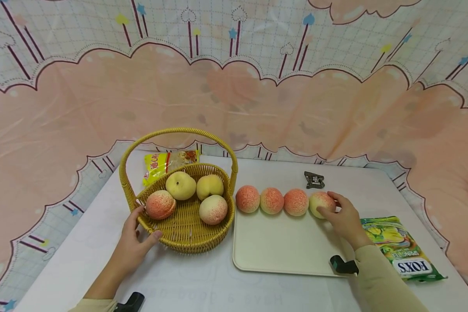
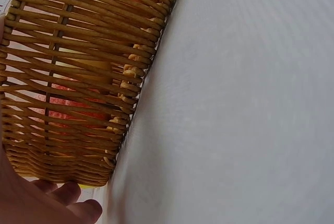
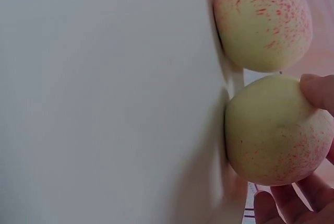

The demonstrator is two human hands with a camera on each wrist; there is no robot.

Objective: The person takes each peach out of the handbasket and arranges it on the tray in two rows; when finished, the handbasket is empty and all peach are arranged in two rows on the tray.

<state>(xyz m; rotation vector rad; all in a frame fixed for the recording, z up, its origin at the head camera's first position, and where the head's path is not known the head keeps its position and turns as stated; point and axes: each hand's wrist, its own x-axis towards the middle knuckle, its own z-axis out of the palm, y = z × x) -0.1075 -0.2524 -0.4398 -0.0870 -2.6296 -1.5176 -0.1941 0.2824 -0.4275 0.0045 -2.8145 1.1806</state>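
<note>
A yellow wicker basket (image 1: 181, 232) with a tall arched handle stands on the left, with several peaches inside, some pale yellow and some blushed red. My left hand (image 1: 134, 245) grips its near-left rim, the thumb at the front edge; in the left wrist view the fingers (image 2: 68, 193) curl by the woven side (image 2: 78, 51). On the right, my right hand (image 1: 345, 221) pinches a pale, red-speckled peach (image 1: 320, 203) between thumb and fingers, at the right end of a row along the tray's far edge. Three redder peaches (image 1: 271, 200) stand to its left.
The peaches' cream tray (image 1: 284, 251) lies on a white table. Behind it is a small dark wrapped packet (image 1: 314, 180). A green FOX'S bag (image 1: 405, 251) lies right of the tray, partly behind my forearm. A yellow snack bag (image 1: 154, 167) lies behind the basket.
</note>
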